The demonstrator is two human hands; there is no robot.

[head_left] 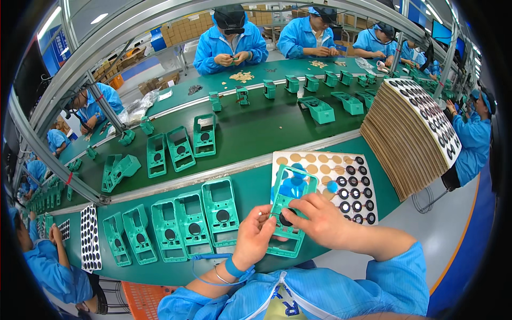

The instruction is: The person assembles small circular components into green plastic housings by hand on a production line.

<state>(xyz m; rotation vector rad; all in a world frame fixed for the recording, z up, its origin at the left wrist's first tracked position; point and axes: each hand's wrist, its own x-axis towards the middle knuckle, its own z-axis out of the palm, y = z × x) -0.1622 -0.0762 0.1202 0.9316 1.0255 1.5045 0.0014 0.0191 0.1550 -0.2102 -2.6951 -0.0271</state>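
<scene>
My left hand [255, 238] grips a green plastic housing [288, 247] by its left edge, holding it tilted over the table's front edge. A thin wire with a small white end [260, 214] shows by the left fingertips. My right hand [321, 220] is bent over the housing, thumb and fingers pressed at a black round part [288, 215] in its middle. The right fingers partly cover that part. Just behind the housing lies a white board [341, 213] with tan circles, black ring-shaped parts [356, 193] and several blue round films [290, 184].
Green housings [220, 208] with black discs stand in a row to my left, beside a sheet of black dots [90, 237]. A conveyor belt [250, 138] carries more housings. A tall stack of boards [405, 136] rises at right. Co-workers in blue sit across; an orange crate [144, 300] is below.
</scene>
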